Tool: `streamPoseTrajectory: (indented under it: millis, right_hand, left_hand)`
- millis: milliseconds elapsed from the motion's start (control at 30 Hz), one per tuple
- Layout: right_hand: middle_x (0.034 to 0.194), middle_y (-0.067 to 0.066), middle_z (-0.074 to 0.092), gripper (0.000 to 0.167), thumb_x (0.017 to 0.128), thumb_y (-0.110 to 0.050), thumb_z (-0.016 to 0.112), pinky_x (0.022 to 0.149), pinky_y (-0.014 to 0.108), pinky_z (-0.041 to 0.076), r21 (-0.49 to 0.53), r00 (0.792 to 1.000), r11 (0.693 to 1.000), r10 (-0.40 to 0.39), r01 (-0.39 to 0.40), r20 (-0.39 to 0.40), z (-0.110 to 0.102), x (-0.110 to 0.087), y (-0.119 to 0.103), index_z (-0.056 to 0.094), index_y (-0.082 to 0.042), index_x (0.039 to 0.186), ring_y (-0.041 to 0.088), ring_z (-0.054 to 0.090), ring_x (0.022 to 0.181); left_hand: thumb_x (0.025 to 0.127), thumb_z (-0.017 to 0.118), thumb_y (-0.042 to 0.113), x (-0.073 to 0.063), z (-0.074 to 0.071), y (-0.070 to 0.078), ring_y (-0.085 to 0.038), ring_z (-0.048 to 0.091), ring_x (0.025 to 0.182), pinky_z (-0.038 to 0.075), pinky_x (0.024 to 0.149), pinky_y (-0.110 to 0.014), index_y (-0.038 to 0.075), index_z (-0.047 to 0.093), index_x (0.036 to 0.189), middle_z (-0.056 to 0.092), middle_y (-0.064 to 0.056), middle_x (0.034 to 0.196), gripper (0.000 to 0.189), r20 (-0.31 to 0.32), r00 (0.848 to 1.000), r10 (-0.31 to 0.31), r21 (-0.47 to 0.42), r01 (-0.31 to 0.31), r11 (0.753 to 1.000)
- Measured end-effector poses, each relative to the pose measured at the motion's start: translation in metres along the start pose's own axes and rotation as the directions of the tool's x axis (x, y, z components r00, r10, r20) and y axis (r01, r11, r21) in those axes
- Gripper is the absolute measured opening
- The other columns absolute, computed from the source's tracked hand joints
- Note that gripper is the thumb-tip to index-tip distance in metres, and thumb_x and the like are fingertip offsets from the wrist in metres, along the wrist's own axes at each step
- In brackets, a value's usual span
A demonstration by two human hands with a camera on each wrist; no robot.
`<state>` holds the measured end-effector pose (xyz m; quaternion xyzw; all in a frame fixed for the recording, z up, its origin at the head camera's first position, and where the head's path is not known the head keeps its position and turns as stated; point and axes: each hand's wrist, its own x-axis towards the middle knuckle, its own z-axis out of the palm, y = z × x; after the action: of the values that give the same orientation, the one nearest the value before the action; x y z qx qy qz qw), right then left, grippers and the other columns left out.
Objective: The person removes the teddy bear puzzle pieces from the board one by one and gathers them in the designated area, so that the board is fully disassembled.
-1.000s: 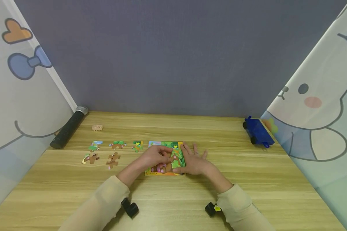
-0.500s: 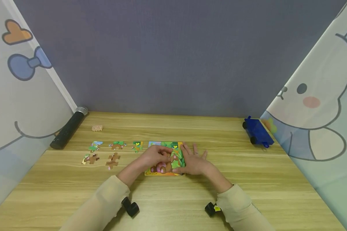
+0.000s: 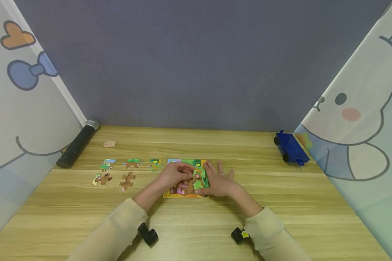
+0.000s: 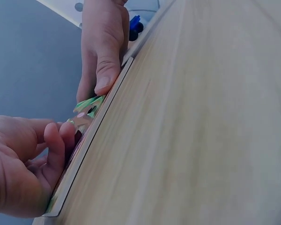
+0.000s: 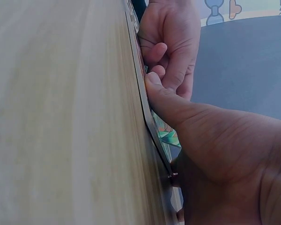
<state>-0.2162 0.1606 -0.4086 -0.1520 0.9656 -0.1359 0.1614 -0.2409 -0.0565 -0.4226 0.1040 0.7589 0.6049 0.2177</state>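
A jigsaw puzzle board (image 3: pixel 186 196) with a bear picture lies flat on the table in the middle of the head view. Over its centre my left hand (image 3: pixel 174 175) pinches a brown and green puzzle piece (image 4: pixel 83 119), which stands tilted up from the board in the left wrist view. The other fingers of that hand curl in and hide part of the picture. My right hand (image 3: pixel 220 185) rests at the board's right edge, fingers spread on the table, its thumb (image 5: pixel 161 93) lying over the board's lower right part.
Several loose puzzle pieces (image 3: pixel 127 181) lie in two rows left of the board. Behind them sits a small pinkish block (image 3: pixel 109 144). A black microphone (image 3: pixel 78 145) is at the left edge, a blue toy cart (image 3: pixel 291 148) at the back right. A grey panel (image 3: pixel 196 72) closes the back.
The puzzle piece at my left fingertips has tilted slightly, over nearly the same spot. My right hand stays in place on the board's edge.
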Motion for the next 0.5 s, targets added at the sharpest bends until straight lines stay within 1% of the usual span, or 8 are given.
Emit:
streamPoseTrajectory:
  millis: [133,333,500]
  right_hand:
    - [0.169,0.007,0.001,0.114,0.085,-0.072,0.064,0.099,0.086,0.000,-0.004,1.000,1.000,0.004,-0.004,0.001,-0.0002,-0.0003,-0.0008,0.009,-0.009,0.163,0.047,-0.008,0.150]
    - [0.169,0.008,0.001,0.114,0.085,-0.072,0.064,0.099,0.086,-0.001,-0.001,1.000,1.000,0.006,-0.006,0.001,-0.0006,-0.0002,-0.0014,0.009,-0.009,0.163,0.047,-0.009,0.150]
    - [0.169,0.008,0.000,0.114,0.086,-0.071,0.064,0.100,0.086,-0.001,0.001,1.000,1.000,0.008,-0.008,-0.001,-0.0001,0.0003,-0.0009,0.009,-0.010,0.163,0.046,-0.009,0.150]
  left_hand:
    - [0.100,0.063,0.005,0.0004,0.0018,-0.0007,-0.010,0.049,0.041,0.035,0.035,-0.022,0.007,0.070,0.121,0.070,-0.010,0.091,0.022,-0.021,1.000,0.011,-0.010,-0.012,1.000]
    - [0.099,0.065,0.005,-0.0006,0.0034,-0.0005,-0.010,0.049,0.040,0.034,0.034,-0.023,0.007,0.071,0.119,0.064,-0.010,0.072,0.021,-0.039,0.999,0.002,-0.031,-0.004,1.000]
    - [0.098,0.066,0.007,-0.0004,0.0039,-0.0011,-0.011,0.050,0.039,0.034,0.034,-0.023,0.008,0.072,0.117,0.061,-0.008,0.064,0.020,-0.058,0.998,0.001,-0.036,-0.003,0.999]
